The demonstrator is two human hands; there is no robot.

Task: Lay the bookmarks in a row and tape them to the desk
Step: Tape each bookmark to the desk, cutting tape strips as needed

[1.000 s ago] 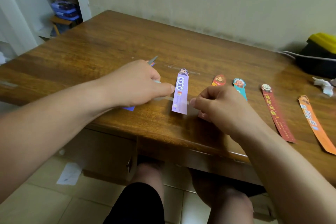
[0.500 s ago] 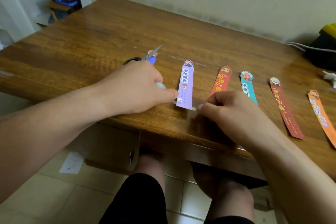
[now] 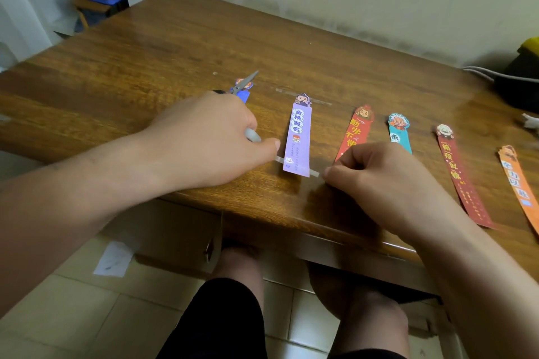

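Within the last second, slid the tape strip (image 3: pixel 314 173) down the purple bookmark (image 3: pixel 299 140), from about mid-length to just above its near end, and lowered it onto the bench (image 3: pixel 175 46). Now pins the strip's left end under the thumb of the left hand (image 3: pixel 210 140), grip also closed round the scissors (image 3: pixel 245 83). Pinches the right end in the right hand (image 3: pixel 376 172), fingers curled, low against the wood. Keeps purple second in the row, beside a blue bookmark (image 3: pixel 244 95) half hidden by the left hand. Leaves red bookmark (image 3: pixel 357 131), teal bookmark (image 3: pixel 400 137), maroon bookmark (image 3: pixel 460 181) and orange bookmark (image 3: pixel 519 186) apparently untaped at their near ends. Judged: strip placed, wants rubbing flat; most of the taping still ahead.
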